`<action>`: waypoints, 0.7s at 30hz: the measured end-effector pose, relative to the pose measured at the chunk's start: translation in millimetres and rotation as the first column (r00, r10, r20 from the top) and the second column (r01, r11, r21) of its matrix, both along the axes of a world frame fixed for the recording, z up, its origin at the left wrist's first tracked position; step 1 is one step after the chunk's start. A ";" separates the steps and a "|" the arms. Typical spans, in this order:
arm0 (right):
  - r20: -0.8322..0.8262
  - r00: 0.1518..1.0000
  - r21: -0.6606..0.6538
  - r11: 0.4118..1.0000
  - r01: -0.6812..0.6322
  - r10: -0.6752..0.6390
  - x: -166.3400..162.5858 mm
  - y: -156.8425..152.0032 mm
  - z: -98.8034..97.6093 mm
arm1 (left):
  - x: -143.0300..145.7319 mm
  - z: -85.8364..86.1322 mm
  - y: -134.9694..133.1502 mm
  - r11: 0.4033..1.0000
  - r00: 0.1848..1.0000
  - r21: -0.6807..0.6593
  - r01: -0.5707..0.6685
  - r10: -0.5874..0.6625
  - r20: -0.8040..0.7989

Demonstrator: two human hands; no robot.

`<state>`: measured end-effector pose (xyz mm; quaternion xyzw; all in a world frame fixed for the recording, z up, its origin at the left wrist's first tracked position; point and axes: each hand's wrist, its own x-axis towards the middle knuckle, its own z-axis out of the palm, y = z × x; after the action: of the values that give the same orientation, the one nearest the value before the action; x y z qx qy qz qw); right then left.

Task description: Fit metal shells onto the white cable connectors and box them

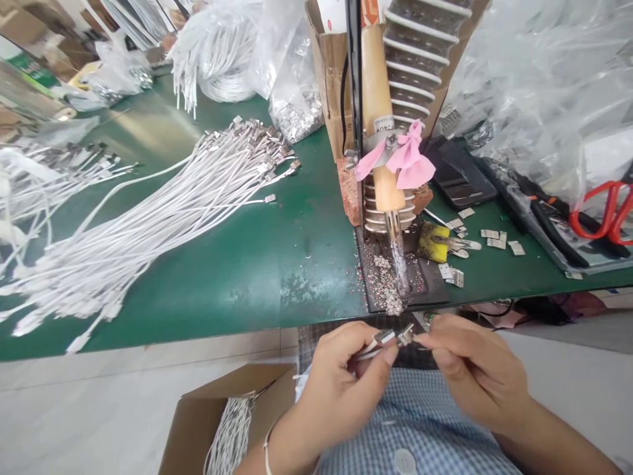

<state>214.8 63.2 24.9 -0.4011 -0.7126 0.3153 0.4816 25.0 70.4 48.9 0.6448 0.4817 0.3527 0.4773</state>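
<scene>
My left hand (pixel 346 369) is closed around white cables, pinching them between thumb and fingers. A silver metal connector (pixel 384 337) sticks out past its fingertips on one cable. Just to the right is a small metal connector shell (pixel 406 335), tilted, with the fingertips of my right hand (pixel 475 366) pinched at its right end. Whether the shell is joined to a cable is hard to see. Both hands are low in front of the bench edge, below a wooden-handled soldering iron (pixel 388 178) clamped in a stand, its tip pointing down.
Solder crumbs lie on the stand's dark base (pixel 430 290). Near it are a yellow sponge (pixel 433 242), loose metal shells (pixel 494 237), a phone (pixel 459 175) and red-handled scissors (pixel 593 211). A white cable pile (pixel 163 218) covers the left bench. A cardboard box (pixel 192 422) stands below.
</scene>
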 end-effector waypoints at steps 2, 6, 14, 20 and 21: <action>0.035 0.999 -0.005 1.000 0.014 -0.014 -1.8 2.1 0.2 | 1.3 -0.9 3.6 1.000 0.999 -0.026 -0.011 0.012 0.031; 0.017 0.997 -0.001 0.998 0.071 -0.071 -4.9 8.8 0.3 | 3.3 -1.5 9.1 0.997 0.998 -0.075 -0.030 0.034 0.049; 0.032 0.994 0.126 0.987 0.103 -0.108 -4.6 18.0 6.3 | 7.7 0.8 16.2 0.995 0.996 -0.095 -0.014 0.022 0.085; -0.015 0.993 0.131 0.984 0.117 -0.116 -4.2 21.5 6.3 | 10.9 4.4 19.6 0.998 0.992 -0.050 -0.023 0.029 0.119; -0.017 0.993 0.132 0.984 0.120 -0.119 -4.1 22.2 6.1 | 11.3 5.1 20.2 0.999 0.993 -0.035 -0.026 0.030 0.111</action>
<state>210.7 85.4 31.0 -0.4087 -0.7044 0.2395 0.5286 36.3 90.7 54.0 0.6093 0.4692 0.3864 0.5092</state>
